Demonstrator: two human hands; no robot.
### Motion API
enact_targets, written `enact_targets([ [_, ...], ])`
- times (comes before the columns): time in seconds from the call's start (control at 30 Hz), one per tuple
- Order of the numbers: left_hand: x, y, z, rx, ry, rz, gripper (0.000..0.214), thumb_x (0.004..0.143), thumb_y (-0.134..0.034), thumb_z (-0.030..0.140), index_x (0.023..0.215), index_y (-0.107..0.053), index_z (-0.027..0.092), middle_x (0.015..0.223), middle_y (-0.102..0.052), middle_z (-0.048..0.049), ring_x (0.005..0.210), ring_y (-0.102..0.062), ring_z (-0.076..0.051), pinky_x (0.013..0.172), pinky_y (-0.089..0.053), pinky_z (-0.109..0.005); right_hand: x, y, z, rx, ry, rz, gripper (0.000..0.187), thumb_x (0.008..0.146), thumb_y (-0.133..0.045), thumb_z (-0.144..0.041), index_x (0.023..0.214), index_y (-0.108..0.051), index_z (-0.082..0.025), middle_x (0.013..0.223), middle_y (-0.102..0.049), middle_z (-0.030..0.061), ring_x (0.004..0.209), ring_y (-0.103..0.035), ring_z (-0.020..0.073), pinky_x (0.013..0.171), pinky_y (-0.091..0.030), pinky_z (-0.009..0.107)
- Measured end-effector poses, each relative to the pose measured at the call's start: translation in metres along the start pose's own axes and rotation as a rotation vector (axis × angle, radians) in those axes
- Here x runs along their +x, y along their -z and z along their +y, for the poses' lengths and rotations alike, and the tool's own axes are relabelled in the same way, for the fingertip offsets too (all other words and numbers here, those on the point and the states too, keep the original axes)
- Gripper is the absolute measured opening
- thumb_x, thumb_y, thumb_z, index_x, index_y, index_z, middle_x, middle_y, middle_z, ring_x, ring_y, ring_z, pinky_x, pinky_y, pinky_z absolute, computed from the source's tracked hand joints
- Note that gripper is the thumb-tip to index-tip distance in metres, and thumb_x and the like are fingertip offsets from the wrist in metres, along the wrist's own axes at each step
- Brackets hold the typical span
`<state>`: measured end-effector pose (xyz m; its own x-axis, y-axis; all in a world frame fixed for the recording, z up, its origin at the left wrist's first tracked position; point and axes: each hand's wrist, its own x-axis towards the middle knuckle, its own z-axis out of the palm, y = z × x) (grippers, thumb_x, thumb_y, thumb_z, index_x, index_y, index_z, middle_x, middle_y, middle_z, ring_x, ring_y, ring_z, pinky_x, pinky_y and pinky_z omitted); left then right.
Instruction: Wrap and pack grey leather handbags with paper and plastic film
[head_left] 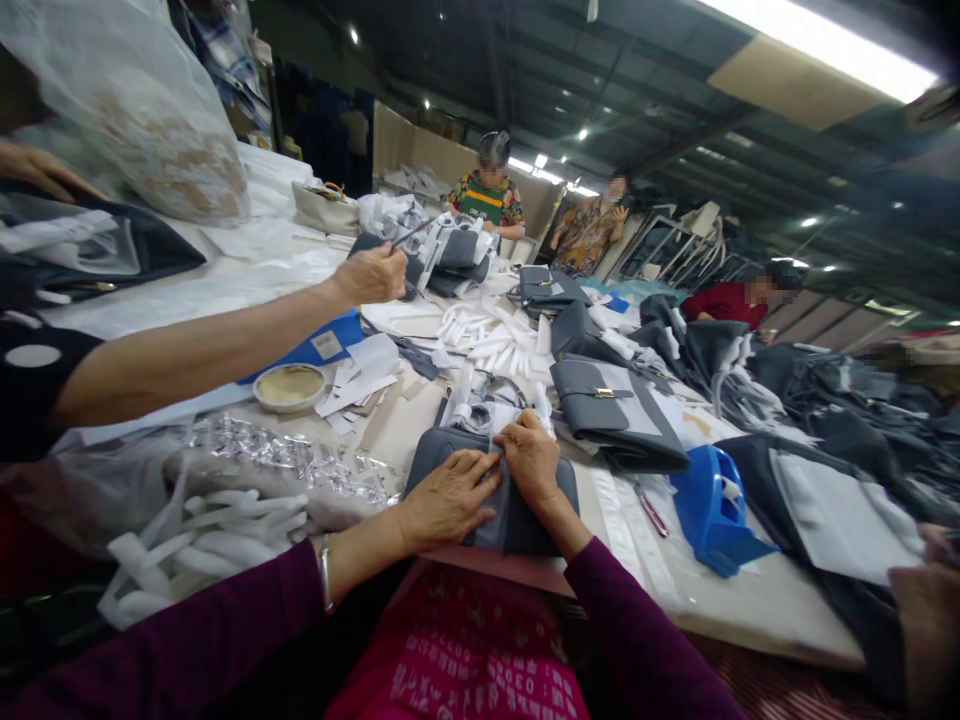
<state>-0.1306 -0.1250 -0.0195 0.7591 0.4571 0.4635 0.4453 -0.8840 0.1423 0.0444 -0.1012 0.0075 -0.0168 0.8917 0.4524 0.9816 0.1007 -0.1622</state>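
The two hands meet over a dark bag (431,458), which lies directly beneath them at the near edge of the surface (750,592), close to the body, presumably so that both can bear on it without stretching. The left hand (448,500) is loosely spread, palm down, and rests across the bag's near face, apparently to steady it. The right hand (529,455) is curled, its fingertips drawn together at a pale, thin strip (489,505) beside the left fingertips; whether it truly grips the strip cannot be told. White wrapping (480,412) bunches at the bag's top, just beyond the hands, probably as protection for the fittings. A second bag (607,400) with a metal clasp lies flat to the right of the right hand, with a blue dispenser (705,512) farther right, seemingly kept within easy reach. Beyond the hands, white rolls (487,340) form a loose heap, perhaps a shared supply. To the left of the left hand are paper scraps (364,375) and a round tub (289,387); above these, a co-worker's hand (381,272) holds a slender tool, well apart from the bag beneath the wearer's hands.
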Motion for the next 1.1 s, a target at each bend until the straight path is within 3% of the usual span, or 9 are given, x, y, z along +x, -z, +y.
enact_targets([
  [0.13, 0.017, -0.002, -0.001, 0.087, -0.050, 0.037, 0.028, 0.087, -0.056, 0.030, 0.111, -0.054, 0.015, 0.120, -0.056, -0.0118, 0.121, -0.046, -0.026, 0.110, -0.028, -0.044, 0.006, 0.004, 0.002, -0.133, 0.128, 0.044, 0.014, 0.083, -0.064, -0.030, 0.073, -0.066, -0.021, 0.092, -0.056, 0.0049, 0.092, -0.044, 0.0207, 0.075, -0.029, 0.032],
  [0.27, 0.035, -0.009, -0.001, 0.099, -0.005, 0.052, 0.010, 0.087, -0.057, 0.025, 0.089, -0.055, 0.015, 0.094, -0.059, -0.0077, 0.100, -0.056, -0.023, 0.097, -0.043, -0.041, 0.019, 0.004, 0.009, -0.149, 0.193, 0.000, 0.011, 0.081, -0.066, -0.027, 0.072, -0.067, -0.021, 0.094, -0.056, 0.0054, 0.094, -0.040, 0.0222, 0.079, -0.025, 0.036],
  [0.37, 0.039, -0.017, 0.001, 0.075, 0.083, 0.106, 0.013, 0.087, -0.057, 0.025, 0.095, -0.052, 0.016, 0.100, -0.058, -0.0093, 0.103, -0.056, -0.025, 0.090, -0.048, -0.041, 0.026, 0.002, 0.016, -0.118, 0.199, -0.037, 0.009, 0.081, -0.066, -0.026, 0.073, -0.069, -0.022, 0.095, -0.054, 0.0053, 0.094, -0.039, 0.0218, 0.080, -0.025, 0.036],
  [0.6, 0.033, -0.030, 0.001, 0.076, 0.081, 0.157, 0.034, 0.087, -0.057, 0.027, 0.117, -0.048, 0.014, 0.134, -0.049, -0.0172, 0.131, -0.042, -0.028, 0.108, -0.037, -0.047, 0.036, -0.007, 0.020, -0.086, 0.162, -0.041, 0.007, 0.079, -0.065, -0.023, 0.073, -0.067, -0.020, 0.095, -0.054, 0.0075, 0.096, -0.040, 0.0240, 0.081, -0.026, 0.037],
  [0.7, 0.034, -0.030, 0.000, 0.113, 0.090, 0.126, 0.043, 0.088, -0.056, 0.028, 0.126, -0.045, 0.013, 0.134, -0.050, -0.0172, 0.130, -0.043, -0.027, 0.109, -0.036, -0.046, 0.034, 0.004, 0.018, 0.031, 0.115, 0.054, 0.004, 0.080, -0.063, -0.019, 0.083, -0.066, -0.020, 0.097, -0.055, 0.0078, 0.096, -0.043, 0.0233, 0.083, -0.029, 0.036],
  [0.77, 0.035, -0.028, -0.001, 0.135, 0.078, 0.091, 0.046, 0.088, -0.055, 0.028, 0.130, -0.043, 0.013, 0.135, -0.050, -0.0165, 0.131, -0.042, -0.027, 0.110, -0.035, -0.045, 0.025, 0.024, 0.026, 0.184, 0.070, 0.162, 0.010, 0.083, -0.058, -0.018, 0.090, -0.065, -0.020, 0.098, -0.056, 0.0069, 0.096, -0.045, 0.0222, 0.086, -0.032, 0.036],
  [0.83, 0.035, -0.026, -0.002, 0.147, 0.062, 0.063, 0.046, 0.089, -0.054, 0.028, 0.131, -0.044, 0.013, 0.137, -0.049, -0.0158, 0.131, -0.042, -0.026, 0.110, -0.034, -0.044, 0.009, 0.052, 0.051, 0.335, 0.024, 0.251, 0.013, 0.085, -0.052, -0.020, 0.092, -0.064, -0.020, 0.098, -0.056, 0.0063, 0.096, -0.048, 0.0212, 0.086, -0.036, 0.035],
  [0.93, 0.036, -0.026, -0.004, 0.161, 0.034, 0.060, 0.044, 0.090, -0.051, 0.027, 0.132, -0.045, 0.014, 0.138, -0.048, -0.0148, 0.132, -0.041, -0.026, 0.110, -0.035, -0.044, -0.024, 0.101, 0.120, 0.394, -0.093, 0.343, 0.017, 0.086, -0.049, -0.026, 0.091, -0.064, -0.020, 0.094, -0.057, 0.0058, 0.091, -0.052, 0.0200, 0.083, -0.041, 0.033],
  [1.1, 0.039, -0.036, -0.018, 0.170, -0.035, 0.145, 0.044, 0.090, -0.049, 0.031, 0.132, -0.047, 0.017, 0.137, -0.050, -0.0132, 0.129, -0.044, -0.027, 0.107, -0.038, -0.046, -0.082, 0.182, 0.257, 0.058, -0.569, 0.543, 0.025, 0.085, -0.047, -0.028, 0.090, -0.069, -0.015, 0.090, -0.063, 0.0111, 0.081, -0.057, 0.0204, 0.077, -0.042, 0.035],
])
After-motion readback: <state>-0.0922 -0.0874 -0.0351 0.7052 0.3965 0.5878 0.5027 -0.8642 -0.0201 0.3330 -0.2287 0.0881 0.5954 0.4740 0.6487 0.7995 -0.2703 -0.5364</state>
